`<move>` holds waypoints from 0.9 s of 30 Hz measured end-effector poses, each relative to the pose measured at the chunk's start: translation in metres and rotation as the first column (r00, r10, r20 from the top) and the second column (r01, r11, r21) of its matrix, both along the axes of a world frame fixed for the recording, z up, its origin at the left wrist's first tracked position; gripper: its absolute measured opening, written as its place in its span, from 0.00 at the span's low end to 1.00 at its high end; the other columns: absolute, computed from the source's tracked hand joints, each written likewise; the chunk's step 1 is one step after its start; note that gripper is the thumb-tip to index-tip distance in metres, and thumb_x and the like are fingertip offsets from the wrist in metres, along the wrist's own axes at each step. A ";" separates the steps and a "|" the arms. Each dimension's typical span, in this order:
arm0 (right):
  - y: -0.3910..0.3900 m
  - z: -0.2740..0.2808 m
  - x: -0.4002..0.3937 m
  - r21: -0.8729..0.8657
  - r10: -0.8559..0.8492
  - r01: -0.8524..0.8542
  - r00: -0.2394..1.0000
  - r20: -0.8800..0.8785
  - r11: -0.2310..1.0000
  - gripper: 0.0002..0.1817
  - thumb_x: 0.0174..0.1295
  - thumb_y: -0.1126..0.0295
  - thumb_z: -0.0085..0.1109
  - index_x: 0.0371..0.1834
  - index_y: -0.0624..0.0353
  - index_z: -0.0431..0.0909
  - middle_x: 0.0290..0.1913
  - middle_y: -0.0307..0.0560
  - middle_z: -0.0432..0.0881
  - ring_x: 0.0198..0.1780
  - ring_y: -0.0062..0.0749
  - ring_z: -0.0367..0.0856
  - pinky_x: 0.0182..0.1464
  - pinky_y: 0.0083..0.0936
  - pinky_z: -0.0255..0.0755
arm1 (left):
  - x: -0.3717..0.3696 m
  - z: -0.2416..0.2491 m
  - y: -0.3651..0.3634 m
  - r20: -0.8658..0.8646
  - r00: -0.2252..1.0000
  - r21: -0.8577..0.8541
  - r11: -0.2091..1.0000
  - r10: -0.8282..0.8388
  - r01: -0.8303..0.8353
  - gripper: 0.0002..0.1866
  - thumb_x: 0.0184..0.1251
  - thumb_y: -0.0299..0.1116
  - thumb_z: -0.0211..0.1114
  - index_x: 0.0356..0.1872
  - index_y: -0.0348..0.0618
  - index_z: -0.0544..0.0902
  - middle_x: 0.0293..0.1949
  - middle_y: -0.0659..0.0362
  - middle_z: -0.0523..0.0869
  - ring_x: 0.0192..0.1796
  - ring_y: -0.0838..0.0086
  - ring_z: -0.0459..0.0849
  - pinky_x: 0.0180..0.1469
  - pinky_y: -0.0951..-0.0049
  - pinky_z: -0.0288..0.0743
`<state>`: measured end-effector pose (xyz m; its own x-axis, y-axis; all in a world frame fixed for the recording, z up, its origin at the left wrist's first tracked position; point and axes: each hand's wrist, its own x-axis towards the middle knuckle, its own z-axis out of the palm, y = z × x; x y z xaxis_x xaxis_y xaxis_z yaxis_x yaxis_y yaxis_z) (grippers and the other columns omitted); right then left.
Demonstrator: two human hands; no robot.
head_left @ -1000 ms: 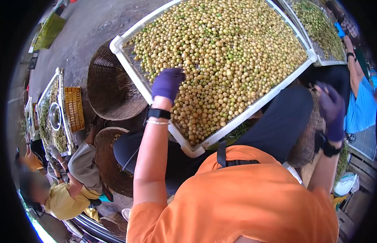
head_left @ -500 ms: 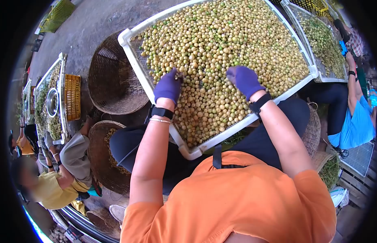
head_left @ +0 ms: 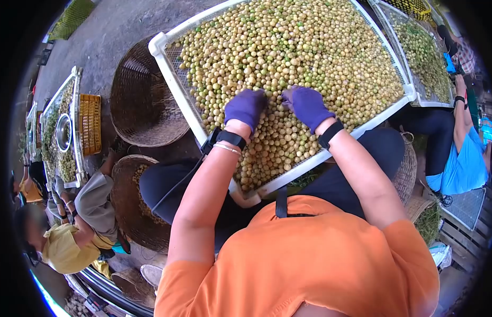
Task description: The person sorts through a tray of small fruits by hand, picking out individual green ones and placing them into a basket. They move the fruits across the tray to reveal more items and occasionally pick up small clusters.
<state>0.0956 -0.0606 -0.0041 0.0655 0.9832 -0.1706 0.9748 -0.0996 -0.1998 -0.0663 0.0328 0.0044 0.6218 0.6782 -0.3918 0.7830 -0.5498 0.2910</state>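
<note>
A white-framed mesh tray [head_left: 174,79] in front of me bears a thick layer of small round fruits [head_left: 309,47], mostly yellow-tan with some green. Both hands wear purple gloves and rest among the fruits in the nearer half of the tray. My left hand [head_left: 247,110] is closed with its fingers curled toward the middle; its fingertips are hidden. Just to its right, my right hand [head_left: 307,108] is closed too, its fingers bent down at the fruits. Whatever either hand pinches is too small or hidden to make out. A narrow gap of fruits separates the hands.
Left of the tray stand a large wicker basket [head_left: 145,129] and a second basket [head_left: 124,211] with some fruits inside. Another tray [head_left: 428,58] of fruits adjoins at right, beside a person in blue [head_left: 462,164]. At far left, a person in yellow [head_left: 71,248] sits by a tray on an orange crate [head_left: 90,124].
My left hand has moved right across the fruits, toward the middle. My right hand has shifted slightly left, so the two hands are now closer together.
</note>
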 end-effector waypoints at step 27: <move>-0.010 0.007 0.019 -0.012 -0.400 0.513 0.656 -0.640 0.859 0.17 0.58 0.54 0.61 0.39 0.57 0.84 0.33 0.53 0.85 0.35 0.43 0.83 0.41 0.33 0.76 | -0.010 0.010 -0.018 -0.114 0.991 0.016 0.997 -0.070 0.073 0.11 0.64 0.32 0.56 0.39 0.43 0.85 0.43 0.51 0.86 0.44 0.58 0.87 0.44 0.62 0.80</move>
<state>0.1149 -0.0703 0.0029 0.4523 0.8726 -0.1846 0.4774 -0.4117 -0.7763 -0.0767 0.0146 0.0145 0.6212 0.6421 -0.4493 0.7688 -0.6105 0.1904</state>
